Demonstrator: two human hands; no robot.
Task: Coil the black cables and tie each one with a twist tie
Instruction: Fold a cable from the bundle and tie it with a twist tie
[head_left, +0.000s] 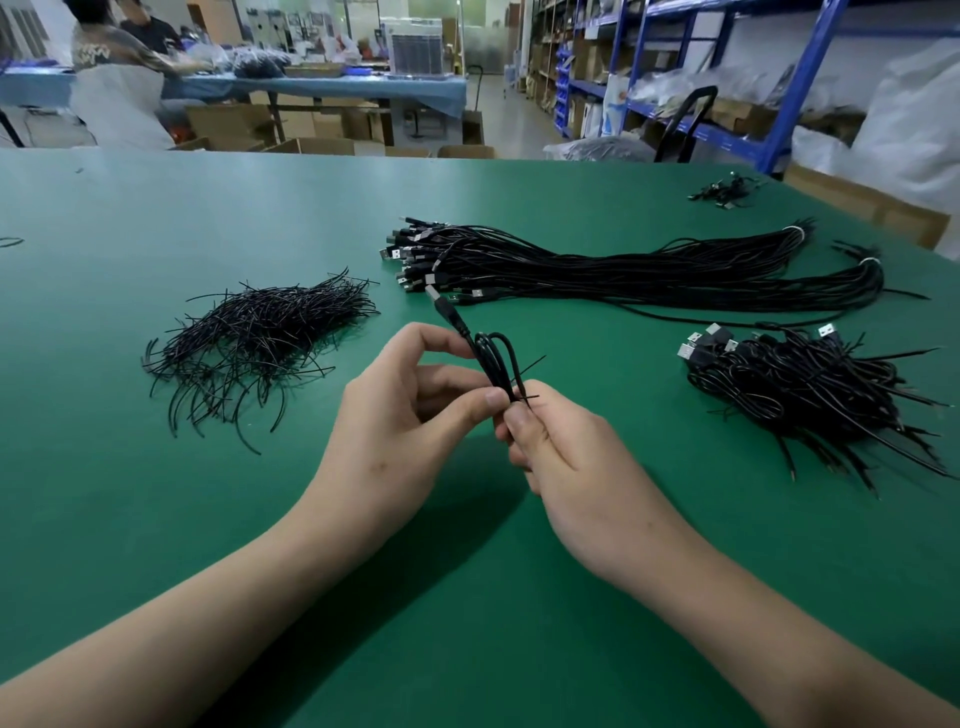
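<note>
Left hand (405, 410) and right hand (566, 457) meeting over table (156, 519). Beyond them: loose bundle (623, 270). Off right: done pile (810, 384). Off left: spare ties (260, 338). Left, fingers curled, pinching coil (493, 358) at its waist; right, curled tight, pinching tie (532, 362) there, ends poking out. Plug (434, 295) sticking up past left hand. Probably mid-twist. Next: hold loops flat, spin ends snug, drop on done pile.

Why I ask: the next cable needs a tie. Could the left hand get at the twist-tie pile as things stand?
Probably yes, once freed: the left hand pinches the coiled cable, but the twist-tie pile lies on its side with only bare table between.
</note>
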